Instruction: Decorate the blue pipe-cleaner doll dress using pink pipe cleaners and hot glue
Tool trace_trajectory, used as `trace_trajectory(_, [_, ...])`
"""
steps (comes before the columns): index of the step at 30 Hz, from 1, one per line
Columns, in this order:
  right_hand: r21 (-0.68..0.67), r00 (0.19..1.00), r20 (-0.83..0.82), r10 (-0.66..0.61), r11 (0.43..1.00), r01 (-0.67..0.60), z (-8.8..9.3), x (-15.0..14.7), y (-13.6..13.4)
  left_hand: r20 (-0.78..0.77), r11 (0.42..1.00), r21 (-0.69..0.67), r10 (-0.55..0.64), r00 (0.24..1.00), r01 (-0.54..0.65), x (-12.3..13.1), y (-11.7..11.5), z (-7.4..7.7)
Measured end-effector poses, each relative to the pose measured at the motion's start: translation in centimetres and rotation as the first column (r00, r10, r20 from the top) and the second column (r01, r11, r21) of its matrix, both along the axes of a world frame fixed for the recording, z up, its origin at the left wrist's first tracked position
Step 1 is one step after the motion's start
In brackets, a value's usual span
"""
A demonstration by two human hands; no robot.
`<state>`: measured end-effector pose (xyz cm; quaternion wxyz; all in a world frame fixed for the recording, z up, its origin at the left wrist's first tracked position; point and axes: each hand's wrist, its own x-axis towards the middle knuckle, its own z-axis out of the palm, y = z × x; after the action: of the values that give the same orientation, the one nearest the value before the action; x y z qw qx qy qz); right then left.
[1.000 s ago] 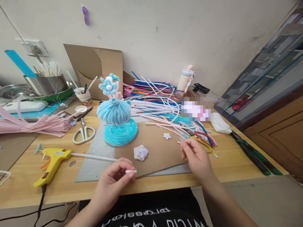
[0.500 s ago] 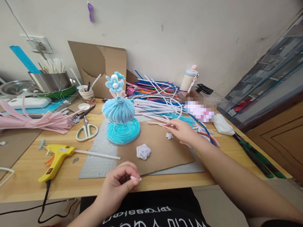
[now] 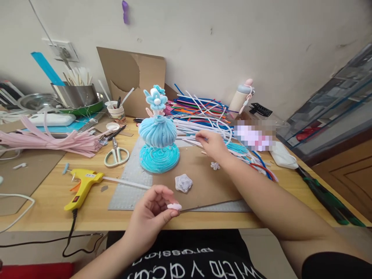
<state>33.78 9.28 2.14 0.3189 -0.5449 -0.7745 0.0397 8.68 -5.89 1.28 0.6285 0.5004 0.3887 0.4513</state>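
Observation:
My left hand [image 3: 152,211] hovers at the table's near edge, fingers pinched on a short pale pink pipe-cleaner piece [image 3: 174,206]. My right hand [image 3: 210,144] reaches forward over the brown cardboard sheet [image 3: 200,182], its fingers closed on a light-coloured pipe cleaner at the edge of the pile of coloured pipe cleaners [image 3: 200,112]. A blue pipe-cleaner figure [image 3: 158,135] with a flower on top stands upright left of that hand. A small white rose [image 3: 183,183] and a tiny white flower [image 3: 215,166] lie on the cardboard.
A yellow glue gun [image 3: 83,186] lies at the left with its cord over the edge. Scissors [image 3: 116,155], a bundle of pink pipe cleaners [image 3: 55,139], a paper cup [image 3: 116,111], metal bowls [image 3: 77,97] and green pliers [image 3: 328,197] surround the grey cutting mat [image 3: 128,190].
My right hand has moved from the table's near right side forward and left to the pipe-cleaner pile. The left hand keeps its pinch; the camera view has shifted left.

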Motion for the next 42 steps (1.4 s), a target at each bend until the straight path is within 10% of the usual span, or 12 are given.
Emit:
trace_trajectory(9, [0.555,0.969,0.175,0.173,0.796,-0.242,7.2,-1.6,-10.1,-0.226,0.857,0.502,-0.005,0.974,0.120,-0.6,0.2,1.1])
trace_trajectory(16, [0.167,0.918,-0.043,0.393,0.909,-0.382,4.7,-4.8,-18.2,-0.235,0.829,0.540,-0.014,0.972,0.143,-0.3,-0.2,1.7])
trace_trajectory(24, [0.081,0.899,-0.251,0.360,0.933,-0.352,2.8,-5.6,-18.7,-0.149,0.897,0.424,-0.070,0.986,0.127,0.3,-0.9,1.5])
trace_trajectory(42, [0.084,0.901,-0.325,0.287,0.958,-0.275,2.6,-5.7,-19.1,-0.277,0.768,0.630,0.086,0.957,0.114,0.0,-0.7,1.0])
